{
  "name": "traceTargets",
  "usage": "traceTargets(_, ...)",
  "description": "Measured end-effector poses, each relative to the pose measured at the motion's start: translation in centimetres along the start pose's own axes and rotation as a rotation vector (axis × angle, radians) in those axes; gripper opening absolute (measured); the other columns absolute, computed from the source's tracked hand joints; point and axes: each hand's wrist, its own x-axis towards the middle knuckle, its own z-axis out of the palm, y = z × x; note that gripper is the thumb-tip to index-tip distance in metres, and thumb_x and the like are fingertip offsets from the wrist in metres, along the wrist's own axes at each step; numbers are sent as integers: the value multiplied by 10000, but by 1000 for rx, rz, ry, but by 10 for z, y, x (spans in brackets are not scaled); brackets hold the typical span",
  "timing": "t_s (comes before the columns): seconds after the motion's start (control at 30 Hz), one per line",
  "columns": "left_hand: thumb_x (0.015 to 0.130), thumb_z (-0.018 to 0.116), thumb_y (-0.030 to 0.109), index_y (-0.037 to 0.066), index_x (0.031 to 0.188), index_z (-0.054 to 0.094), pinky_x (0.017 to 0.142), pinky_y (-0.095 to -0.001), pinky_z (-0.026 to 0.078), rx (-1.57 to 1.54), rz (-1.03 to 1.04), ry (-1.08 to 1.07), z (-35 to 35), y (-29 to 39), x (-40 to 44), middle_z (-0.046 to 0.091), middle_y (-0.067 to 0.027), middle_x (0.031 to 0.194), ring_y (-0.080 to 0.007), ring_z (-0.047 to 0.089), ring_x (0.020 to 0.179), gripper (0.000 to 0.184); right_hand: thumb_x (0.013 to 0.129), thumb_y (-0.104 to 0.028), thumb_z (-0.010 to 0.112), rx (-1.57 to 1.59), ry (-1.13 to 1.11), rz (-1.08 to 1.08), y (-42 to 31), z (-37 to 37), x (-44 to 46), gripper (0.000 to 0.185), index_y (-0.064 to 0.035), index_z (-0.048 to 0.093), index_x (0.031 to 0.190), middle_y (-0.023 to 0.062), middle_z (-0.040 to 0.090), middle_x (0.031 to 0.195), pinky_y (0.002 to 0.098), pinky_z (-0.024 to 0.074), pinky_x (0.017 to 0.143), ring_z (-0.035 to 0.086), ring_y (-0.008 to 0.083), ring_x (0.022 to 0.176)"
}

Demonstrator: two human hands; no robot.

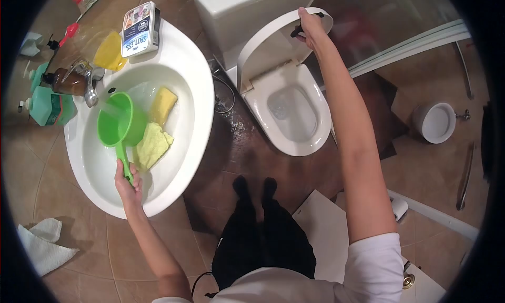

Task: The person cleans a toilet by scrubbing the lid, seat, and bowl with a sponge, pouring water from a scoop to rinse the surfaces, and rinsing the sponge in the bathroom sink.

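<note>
My left hand point(128, 184) grips the handle of a green plastic dipper point(138, 125) over the sink. Water runs from the tap point(90, 90) into the dipper. Beside it in the basin lie a yellow sponge point(164, 104) and a crumpled yellow-green cloth point(152, 147). My right arm reaches out to the raised toilet lid point(252, 53), where my right hand point(311, 29) is closed at the upper edge. A black piece point(296, 32) shows on both sides of that hand; what it is, I cannot tell. Below is the white toilet bowl point(294, 118).
On the sink point(197, 76) rim stand a wipes pack point(140, 29) labelled SPOTLESS, a yellow cloth point(110, 51) and a brown bottle point(71, 82). A green soap bottle point(44, 107) is at its left. The dark floor point(236, 140) looks wet. A glass shower screen point(389, 24) stands right.
</note>
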Motion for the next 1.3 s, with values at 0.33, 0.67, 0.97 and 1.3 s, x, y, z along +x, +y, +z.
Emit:
traceTargets(0.33,968,393,357,89,782,465,301,-183,234,-10,10,-6,2,1,1,453,5,626,-57,326,370,333,898,-376,495,-8,20,7,0,6,9,373,-95,488,1143,61,484,1125,459,421,785,454,218,1034)
traceTargets(0.67,969,394,351,105,802,465,368,-213,272,21,3,-35,-2,-1,8,460,5,623,-77,351,391,306,928,-284,499,113,-200,44,-19,14,16,320,-43,478,1138,89,569,1030,598,416,838,551,248,967)
traceTargets(0.97,967,395,348,96,774,462,349,-218,256,20,21,-32,-5,-1,11,455,-10,602,-86,330,378,325,921,-312,506,355,-206,-285,53,50,65,379,-46,465,1188,115,562,1060,493,490,799,562,259,949)
traceTargets(1.3,957,417,358,98,748,450,337,-215,234,43,39,4,-1,0,10,442,-2,579,-77,304,361,335,925,-420,438,743,138,591,385,-110,-83,446,-150,399,1278,101,442,1270,599,462,824,454,320,1141)
